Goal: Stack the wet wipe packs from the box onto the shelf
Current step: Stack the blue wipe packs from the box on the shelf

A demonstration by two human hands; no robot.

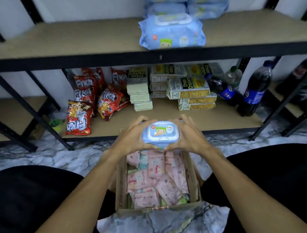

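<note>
The left hand (132, 137) and the right hand (188, 135) together hold one blue wet wipe pack (160, 133), each hand wrapped round one end, fingers over the far edge and thumbs under the near edge. The pack faces lid-up, its white flip lid towards the camera, and is held in the air above the far end of the cardboard box (121, 180). The box sits on the marble floor (155, 226) at 6 o'clock from the held pack, between the person's dark-clothed knees, and contains a loose layer of pink packs (155, 175). At 12 o'clock from the held pack, on the upper shelf board (74, 38), a second blue pack (171, 34) lies flat at the front edge; just behind it, further blue packs (187, 4) are stacked, their print blurred. On the lower shelf, red snack bags (84, 102) stand at 10 o'clock, cream cracker packets (188, 87) are stacked from 12 to 1 o'clock, and dark drink bottles (256, 89) stand at 2 o'clock.
</note>
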